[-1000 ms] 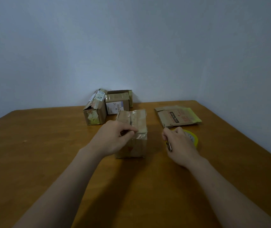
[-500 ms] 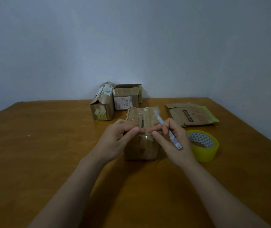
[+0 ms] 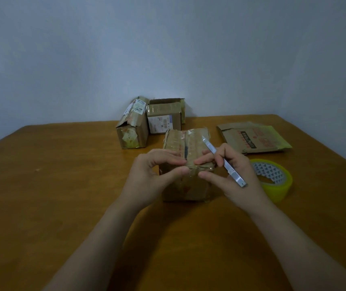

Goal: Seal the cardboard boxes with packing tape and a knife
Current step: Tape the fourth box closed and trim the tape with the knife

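A small worn cardboard box (image 3: pixel 188 185) with clear tape along its top stands mid-table. My left hand (image 3: pixel 157 175) pinches the box's near top edge, fingers on the lid and thumb on the front face. My right hand (image 3: pixel 228 175) touches the same edge from the right with forefinger and thumb, and holds a slim silver knife (image 3: pixel 223 161) between its fingers, blade pointing up and away over the lid. A yellow roll of packing tape (image 3: pixel 277 179) lies flat just right of that hand.
Two more taped boxes (image 3: pixel 133 127) (image 3: pixel 164 117) stand at the back by the wall. A flattened printed carton (image 3: pixel 254 137) lies at the back right. The wooden table (image 3: pixel 62 185) has its right edge close to the tape roll.
My right hand came from beside the tape roll to the box's near edge, bringing the knife with it. My left hand stayed on the box, which is now closer in view.
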